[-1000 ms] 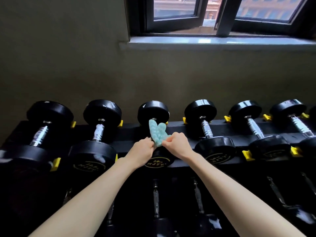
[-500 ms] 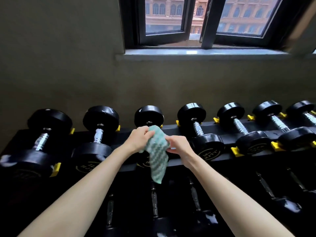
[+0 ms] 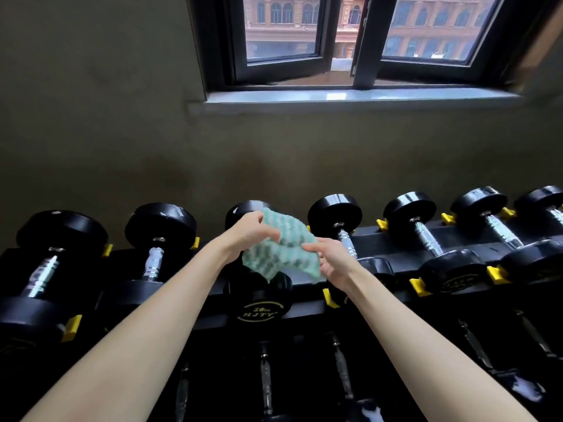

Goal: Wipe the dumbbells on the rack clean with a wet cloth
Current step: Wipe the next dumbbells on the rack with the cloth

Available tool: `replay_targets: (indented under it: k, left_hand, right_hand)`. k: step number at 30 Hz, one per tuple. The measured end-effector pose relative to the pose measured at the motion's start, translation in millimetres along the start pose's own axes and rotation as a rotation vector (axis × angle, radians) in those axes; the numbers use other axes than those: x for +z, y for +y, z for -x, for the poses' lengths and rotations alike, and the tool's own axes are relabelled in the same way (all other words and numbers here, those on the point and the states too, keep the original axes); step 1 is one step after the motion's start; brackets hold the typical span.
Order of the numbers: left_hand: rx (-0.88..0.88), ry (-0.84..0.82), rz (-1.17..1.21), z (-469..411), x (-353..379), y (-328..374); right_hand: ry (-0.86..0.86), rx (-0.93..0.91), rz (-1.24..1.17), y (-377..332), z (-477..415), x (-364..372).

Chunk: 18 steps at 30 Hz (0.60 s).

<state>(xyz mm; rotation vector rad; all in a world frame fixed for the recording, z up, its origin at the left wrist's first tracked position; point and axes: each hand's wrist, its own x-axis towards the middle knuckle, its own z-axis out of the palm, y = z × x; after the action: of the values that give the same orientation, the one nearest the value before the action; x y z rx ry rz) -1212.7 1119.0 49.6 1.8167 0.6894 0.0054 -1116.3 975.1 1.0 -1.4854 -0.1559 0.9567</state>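
A green and white checked cloth (image 3: pixel 283 248) is held up between both hands above the rack's top row. My left hand (image 3: pixel 248 236) grips its upper left part and my right hand (image 3: pixel 330 258) pinches its right edge. Directly below the cloth lies the middle dumbbell (image 3: pixel 259 300), black with a yellow "HJTY" mark on its near head; its handle is hidden behind the cloth. Several more black dumbbells with chrome handles lie side by side on the black rack (image 3: pixel 380 236), such as the one to the left (image 3: pixel 155 257) and the one to the right (image 3: pixel 344 229).
Yellow stops (image 3: pixel 420 286) separate the dumbbells along the rack's front rail. A lower shelf with more dumbbells (image 3: pixel 266 379) sits in shadow beneath. A grey wall rises close behind the rack, with a window sill (image 3: pixel 350 97) and an open window above.
The cloth was bunched against the middle dumbbell's handle, then lifted off and hung down. Now it is spread out wider between both hands, and the view has tilted upward.
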Motion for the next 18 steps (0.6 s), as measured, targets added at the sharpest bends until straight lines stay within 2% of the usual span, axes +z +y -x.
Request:
replay_targets:
  k: [3,6,9,10,12,14,16,18]
  left_hand:
    - [-0.054,-0.012,-0.393,-15.5,8.6,-1.3]
    - [0.05,0.005,-0.525,-36.5,21.7,-5.3]
    - [0.114,-0.02,-0.707,-51.7,33.3,-6.1]
    - [0.141,-0.007,-0.781,-56.5,35.0,-4.7]
    - [0.168,0.102,-0.767,-70.2,35.6,-3.3]
    - [0.142,0.222,-0.644,-85.6,34.2,0.8]
    - [0.14,0.276,-0.594,-96.8,35.4,5.3]
    - [0.151,0.268,-0.669,-110.4,39.3,8.1]
  right_hand:
    - [0.25,0.075,-0.144,-13.5,-22.7,-11.9]
    - [0.199,0.138,-0.256,-26.8,-41.2,-16.7]
    - [0.125,0.052,-0.503,-44.7,-63.3,-15.1]
    - [0.152,0.04,-0.591,-47.7,-70.0,-15.7]
    - [0.21,0.076,-0.704,-49.5,-77.5,-19.8]
    - [0.143,0.103,-0.726,-45.1,-84.3,-19.4]
    - [0.096,0.103,-0.679,-32.8,-89.3,-16.5]
    - [0.061,0.126,-0.596,-18.8,-97.7,-11.1]
